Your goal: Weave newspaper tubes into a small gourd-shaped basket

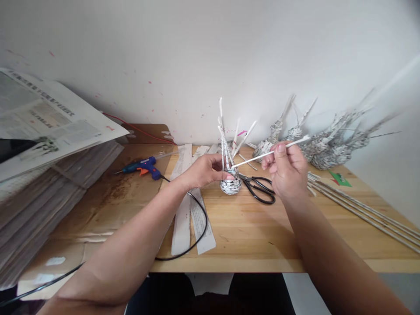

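A small round basket [231,185] woven from rolled newspaper is held just above the table, several paper strands standing up from its neck. My left hand [211,171] closes on its left side, the thumb across the front near the top. From the neck a white paper strand [252,160] runs out to the right. Its far part is pinched between the thumb and fingers of my right hand [286,168]. Black-handled scissors [259,189] lie on the table behind and between the hands, their blades partly hidden by the basket.
Strips of newspaper [181,223] lie left of the basket. A blue glue gun [141,167] rests on cardboard [98,205], its black cord looping forward. Stacked newspapers [49,197] rise at far left. Several woven paper pieces [323,153] stand back right; rolled paper sticks [364,208] lie right.
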### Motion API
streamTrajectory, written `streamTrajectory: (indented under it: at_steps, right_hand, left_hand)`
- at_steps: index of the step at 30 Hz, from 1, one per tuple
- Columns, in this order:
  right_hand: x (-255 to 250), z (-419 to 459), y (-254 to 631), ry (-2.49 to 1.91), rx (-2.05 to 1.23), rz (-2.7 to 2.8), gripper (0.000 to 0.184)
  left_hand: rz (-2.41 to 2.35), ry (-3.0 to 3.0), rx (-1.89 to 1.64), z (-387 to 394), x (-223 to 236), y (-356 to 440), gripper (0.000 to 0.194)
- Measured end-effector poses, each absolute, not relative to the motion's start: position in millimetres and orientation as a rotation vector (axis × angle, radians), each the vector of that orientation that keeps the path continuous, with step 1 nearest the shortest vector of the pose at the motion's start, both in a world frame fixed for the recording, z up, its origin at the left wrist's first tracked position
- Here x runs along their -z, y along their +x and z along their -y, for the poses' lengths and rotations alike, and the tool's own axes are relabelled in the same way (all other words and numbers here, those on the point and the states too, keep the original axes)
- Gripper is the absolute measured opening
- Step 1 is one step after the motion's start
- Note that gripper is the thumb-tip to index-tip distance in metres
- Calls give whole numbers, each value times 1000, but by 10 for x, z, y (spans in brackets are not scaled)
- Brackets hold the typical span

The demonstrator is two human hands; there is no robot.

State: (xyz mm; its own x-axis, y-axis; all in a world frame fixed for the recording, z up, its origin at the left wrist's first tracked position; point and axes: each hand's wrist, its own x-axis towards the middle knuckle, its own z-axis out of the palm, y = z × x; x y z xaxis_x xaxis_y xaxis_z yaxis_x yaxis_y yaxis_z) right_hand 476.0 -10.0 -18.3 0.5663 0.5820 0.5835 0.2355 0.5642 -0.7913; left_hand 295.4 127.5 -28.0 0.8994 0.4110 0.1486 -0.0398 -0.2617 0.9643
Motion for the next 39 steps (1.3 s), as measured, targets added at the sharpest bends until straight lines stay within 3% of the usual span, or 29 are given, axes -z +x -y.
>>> streamTrajectory:
  at_steps: [14,23,39]
  right_hand:
    - [225,113,4761,-1049,-139,1069,27]
    - [151,167,4702,-1102,-45,1121,32]
    - [254,185,4614,-1332,-163,1233,16]
  left_hand:
    - [-265,1806,-418,-1284,284,2949,48]
    - [-312,1873,-421,-1271,279,2940,37]
    - [-289,1873,-453,-1264,287,2953,33]
